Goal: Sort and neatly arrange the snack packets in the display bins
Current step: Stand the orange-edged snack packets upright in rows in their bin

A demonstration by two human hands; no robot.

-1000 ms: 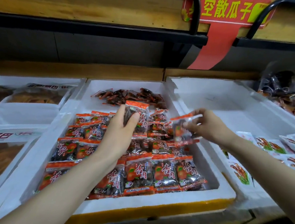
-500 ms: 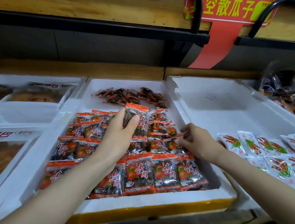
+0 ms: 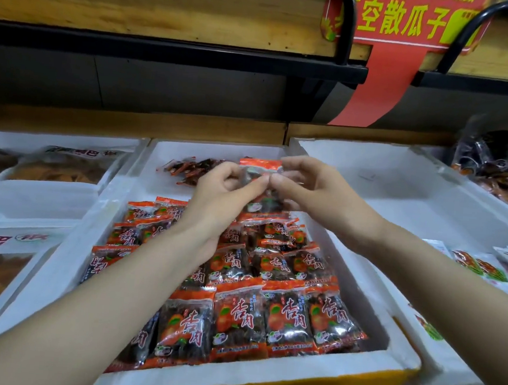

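Observation:
Orange-and-black snack packets (image 3: 285,316) lie in overlapping rows in the middle white foam bin (image 3: 263,372). My left hand (image 3: 222,199) and my right hand (image 3: 311,187) meet above the back rows. Between them they pinch one such packet (image 3: 261,167) upright, its orange top edge showing above my fingers. A loose heap of small dark-red packets (image 3: 193,169) lies at the back of the same bin, partly hidden by my left hand.
A white foam bin (image 3: 399,185) to the right holds white packets with red and green print (image 3: 484,265) at its near right. Left bins (image 3: 34,193) hold bagged brown snacks. A wooden shelf with black brackets and a red sign (image 3: 403,18) hangs overhead.
My right hand left the packet rows and rose to meet the left. My left hand lifted its packet up and back; now both hands hold it.

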